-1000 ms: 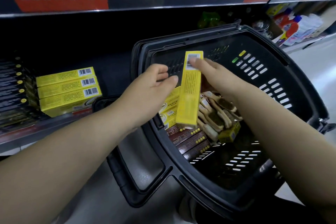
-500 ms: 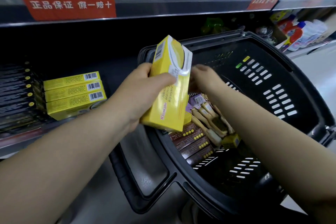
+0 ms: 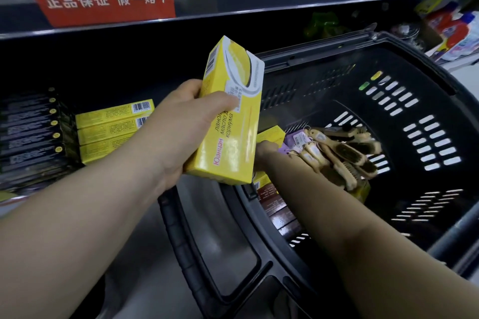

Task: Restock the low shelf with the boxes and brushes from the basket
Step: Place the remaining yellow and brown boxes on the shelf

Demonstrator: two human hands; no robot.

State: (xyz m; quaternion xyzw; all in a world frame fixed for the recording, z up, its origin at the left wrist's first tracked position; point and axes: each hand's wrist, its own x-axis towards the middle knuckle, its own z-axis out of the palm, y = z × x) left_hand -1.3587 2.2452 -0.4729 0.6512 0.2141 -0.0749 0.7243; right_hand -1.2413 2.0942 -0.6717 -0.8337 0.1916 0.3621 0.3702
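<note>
yellow box [image 3: 233, 137] is clamped in left hand [image 3: 186, 127], fingers curled round. right hand [image 3: 267, 151], just below in basket [image 3: 427, 101], is mostly hidden: grip cannot be told.

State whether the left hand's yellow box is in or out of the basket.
Out: the left hand grips the yellow box, tilted, in the air above the basket rim.

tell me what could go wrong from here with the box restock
1. The left hand grips the yellow box one-handed and tilted above the basket; a slip could drop it outside.
2. That box hides most of the right hand, which reaches blind beside the wooden brushes, so it may snag their tags.
3. The stack of yellow boxes to the left is already three high; another box could tip it.
</note>
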